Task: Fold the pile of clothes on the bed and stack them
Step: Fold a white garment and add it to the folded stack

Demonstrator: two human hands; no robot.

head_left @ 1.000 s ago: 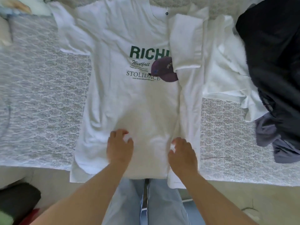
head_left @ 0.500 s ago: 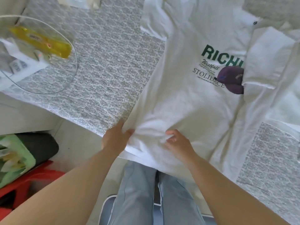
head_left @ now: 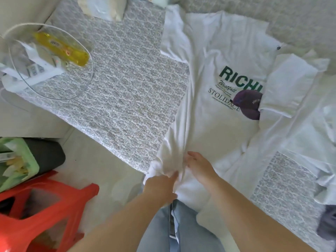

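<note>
1. A white T-shirt [head_left: 209, 110] printed "RICHI", "Westfall" and "STOLIDACE" with a purple cap lies face up on the bed [head_left: 127, 99]; its hem hangs over the bed's near edge.
2. The shirt's right sleeve and side are already folded in over the print.
3. The left hand [head_left: 160, 188] grips a bunched fistful of the shirt's lower left corner right at the bed's near edge.
4. The right hand [head_left: 200, 168] rests on the fabric just beside it, fingers curled into the folds, pinching cloth.
5. More white clothes [head_left: 325, 135] lie along the bed's right edge, with a dark garment [head_left: 327, 226] at the near right corner.
6. By the bed's left edge a clear round cover [head_left: 51, 62] sits over a yellow item and white boxes.
7. On the floor, a green basket [head_left: 16, 162] holding papery things sits above a red plastic stool [head_left: 45, 211].
</note>
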